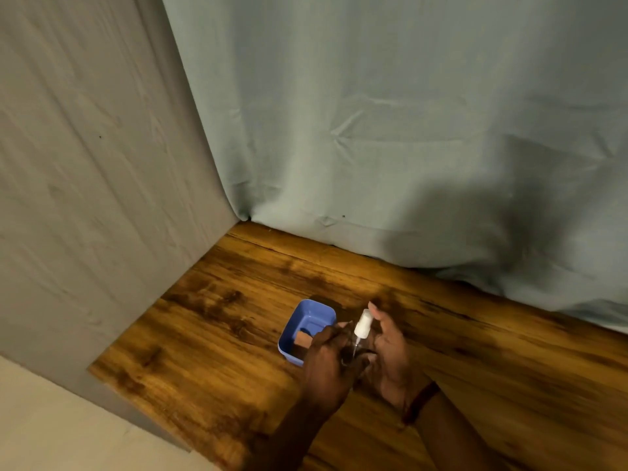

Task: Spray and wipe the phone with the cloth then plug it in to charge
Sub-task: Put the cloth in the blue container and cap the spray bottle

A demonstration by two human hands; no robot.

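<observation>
In the head view, the left hand (326, 363) gripped a small clear spray bottle with a white pump top (362, 326) above the wood-grain desk (221, 334). The right hand (390, 351) had its fingers (373, 307) curled about the pump, just beside a blue plastic tub (307, 317).

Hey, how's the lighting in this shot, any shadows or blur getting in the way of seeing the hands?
Head view: dim, warm light, and a broad soft shadow darkens the curtain at right. Head view: the left hand sits in shade and looks nearly black, while the right hand is brighter. The white top of the spray bottle stands out, but its clear body barely shows. Edges look soft.
</observation>
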